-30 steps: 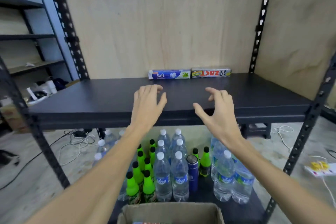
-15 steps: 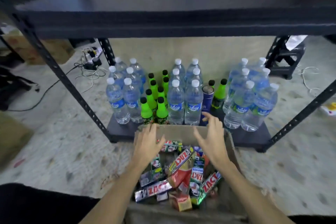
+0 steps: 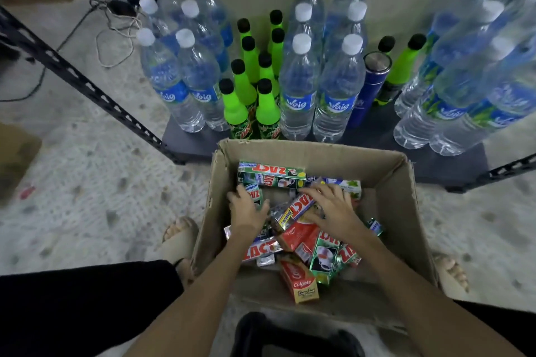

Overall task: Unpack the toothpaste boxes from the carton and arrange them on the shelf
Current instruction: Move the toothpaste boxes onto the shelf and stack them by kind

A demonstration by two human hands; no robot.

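Two hands are being lowered into the carton (image 3: 385, 191). The left hand (image 3: 249, 211) is being laid, fingers loosely spread, against a green box (image 3: 255, 195) by the left wall; whether it is gripped cannot be told. The right hand (image 3: 333, 209) is being rested, fingers splayed, on a tilted box (image 3: 295, 209); no closed grip is seen. The toothpaste boxes (image 3: 298, 246) are lying jumbled inside. Judgement: each box is best being pinched across its long sides and lifted singly, so that neighbours are not being dragged.
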